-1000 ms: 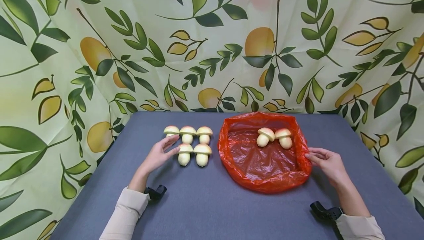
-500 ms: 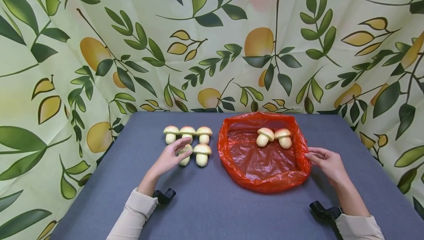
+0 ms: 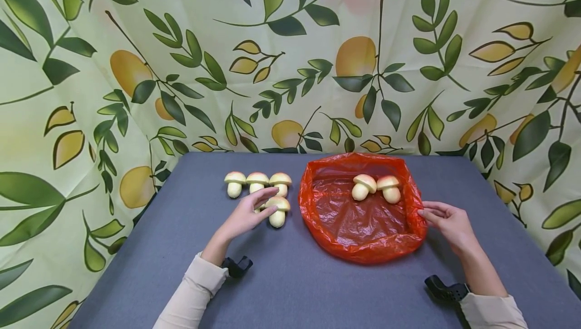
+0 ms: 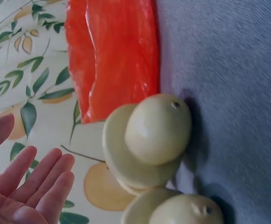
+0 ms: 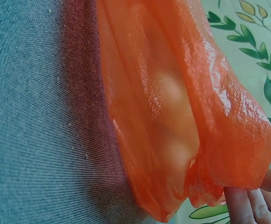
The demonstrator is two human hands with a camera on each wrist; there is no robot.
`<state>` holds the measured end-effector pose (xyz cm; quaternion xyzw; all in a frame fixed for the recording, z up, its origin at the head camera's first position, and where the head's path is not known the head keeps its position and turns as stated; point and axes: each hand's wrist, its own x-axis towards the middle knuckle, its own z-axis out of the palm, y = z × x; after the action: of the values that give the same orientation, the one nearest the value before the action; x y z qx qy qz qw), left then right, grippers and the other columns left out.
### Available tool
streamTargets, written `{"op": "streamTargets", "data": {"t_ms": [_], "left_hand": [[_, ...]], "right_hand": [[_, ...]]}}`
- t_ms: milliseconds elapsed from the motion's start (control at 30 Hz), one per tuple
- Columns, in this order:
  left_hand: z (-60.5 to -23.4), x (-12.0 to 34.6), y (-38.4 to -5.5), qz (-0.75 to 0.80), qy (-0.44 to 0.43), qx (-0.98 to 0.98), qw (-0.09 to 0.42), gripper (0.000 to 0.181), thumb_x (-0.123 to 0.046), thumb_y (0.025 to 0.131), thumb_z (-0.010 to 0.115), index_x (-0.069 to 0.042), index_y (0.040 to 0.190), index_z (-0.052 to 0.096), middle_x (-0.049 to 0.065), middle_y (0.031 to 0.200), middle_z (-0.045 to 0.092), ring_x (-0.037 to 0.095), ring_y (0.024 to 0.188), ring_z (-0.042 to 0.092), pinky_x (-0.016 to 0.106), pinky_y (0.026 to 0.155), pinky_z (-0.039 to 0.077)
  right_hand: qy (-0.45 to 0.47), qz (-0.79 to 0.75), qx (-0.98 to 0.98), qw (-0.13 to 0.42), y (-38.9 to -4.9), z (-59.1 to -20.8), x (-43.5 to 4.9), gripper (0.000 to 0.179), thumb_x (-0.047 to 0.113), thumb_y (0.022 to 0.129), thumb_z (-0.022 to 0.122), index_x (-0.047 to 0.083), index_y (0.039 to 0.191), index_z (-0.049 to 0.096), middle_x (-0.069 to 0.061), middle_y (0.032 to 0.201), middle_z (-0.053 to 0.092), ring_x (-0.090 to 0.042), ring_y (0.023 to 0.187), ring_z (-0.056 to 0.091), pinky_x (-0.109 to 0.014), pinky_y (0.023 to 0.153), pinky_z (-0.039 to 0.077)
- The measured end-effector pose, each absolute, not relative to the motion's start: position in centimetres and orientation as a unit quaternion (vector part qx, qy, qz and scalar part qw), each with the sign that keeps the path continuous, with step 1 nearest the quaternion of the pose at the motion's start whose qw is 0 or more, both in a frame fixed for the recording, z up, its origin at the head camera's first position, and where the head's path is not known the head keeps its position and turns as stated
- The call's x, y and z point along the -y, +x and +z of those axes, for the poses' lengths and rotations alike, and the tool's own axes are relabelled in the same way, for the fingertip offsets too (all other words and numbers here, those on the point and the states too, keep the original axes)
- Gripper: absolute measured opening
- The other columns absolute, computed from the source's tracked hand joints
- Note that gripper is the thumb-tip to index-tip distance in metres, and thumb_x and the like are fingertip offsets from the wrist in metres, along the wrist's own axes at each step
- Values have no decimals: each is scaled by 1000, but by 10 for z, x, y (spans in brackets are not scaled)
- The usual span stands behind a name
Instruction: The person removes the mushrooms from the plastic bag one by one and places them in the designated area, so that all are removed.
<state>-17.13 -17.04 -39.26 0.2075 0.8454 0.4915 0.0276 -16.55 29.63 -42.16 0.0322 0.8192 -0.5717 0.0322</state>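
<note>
At far left a cream sleeve [image 3: 192, 288] crosses the grey-blue desk [image 3: 113, 278], a black wrist mount [image 3: 238, 267] at its cuff. Past it, a first mushroom [image 3: 234, 184] begins a back row of three; it has a domed, pale yellow cap with a faint pink-red blush and a plump cream stem. The left hand [image 3: 248, 213] hovers by the front row, fingers extended and thumb well apart, holding nothing; the left wrist view shows its fingertips clear of the mushrooms. Behind it lies the middle mushroom [image 3: 257, 180] of the back row, partly covered. The front-left mushroom [image 4: 186, 212] is mostly hidden by the hand from above. Just right of it lies the front-right mushroom [image 3: 277, 212], its smooth, rounded stem end marked by a small dark dot in the left wrist view. Directly behind that is the back-right mushroom [image 3: 280, 180].

Farther right, a glossy, crinkled red bag [image 3: 363, 253] sits with its mouth wide open. Inside, toward the back right, a tilted mushroom [image 3: 364, 187] lies just beside another mushroom [image 3: 389, 189], their stems slanting apart; pale shapes glow through the thin plastic in the right wrist view. At far right, the right hand [image 3: 447, 220] pinches the bag's rim.
</note>
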Motion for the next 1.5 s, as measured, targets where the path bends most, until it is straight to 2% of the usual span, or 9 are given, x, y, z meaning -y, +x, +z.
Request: {"op": "streamTargets", "data": {"t_ms": [167,200,300,700,1067,1267,1500], "left_hand": [[-390,163,-174,496,208,-842,32,52,-18,93,63,0,139,47,20,143,51,33,134,50,46,112,40],[-389,162,-175,498,209,-841,34,52,-17,93,63,0,139,47,21,143,51,33,134,49,46,112,40],[-387,158,-176,503,222,-835,32,51,-14,93,63,2,139,47,24,142,51,35,134,49,47,112,40],[-381,125,-186,508,266,-818,52,49,-10,93,62,4,137,47,23,143,50,36,136,47,45,114,38],[-378,94,-191,489,280,-823,76,49,-18,93,63,-5,138,49,14,144,52,28,135,50,43,113,40],[-378,79,-193,483,283,-824,86,48,-20,93,64,-9,138,51,9,142,54,26,132,52,42,110,44],[-377,60,-201,466,311,-823,99,47,-20,93,64,-10,137,52,12,141,56,24,131,53,43,110,44]], "right_hand": [[29,-575,-817,28,-166,-421,-297,16,22,93,64,38,90,64,31,76,65,9,72,63,-14,67,56],[29,-580,-814,25,-166,-421,-297,16,20,93,64,36,91,66,30,76,65,8,71,64,-14,66,56],[26,-579,-815,21,-167,-421,-297,23,19,93,63,41,87,63,30,76,65,9,71,63,-13,66,56],[28,-570,-821,18,-166,-419,-297,16,18,93,63,34,93,65,31,76,65,10,72,63,-14,66,56],[25,-583,-812,16,-165,-421,-296,23,17,93,64,39,89,63,30,76,66,9,71,64,-14,65,56],[28,-571,-821,18,-165,-421,-295,10,19,93,64,25,100,67,31,76,65,9,72,63,-15,66,56],[31,-559,-829,23,-166,-420,-294,25,19,93,63,2,112,65,31,76,65,10,72,63,-15,67,56]]}}
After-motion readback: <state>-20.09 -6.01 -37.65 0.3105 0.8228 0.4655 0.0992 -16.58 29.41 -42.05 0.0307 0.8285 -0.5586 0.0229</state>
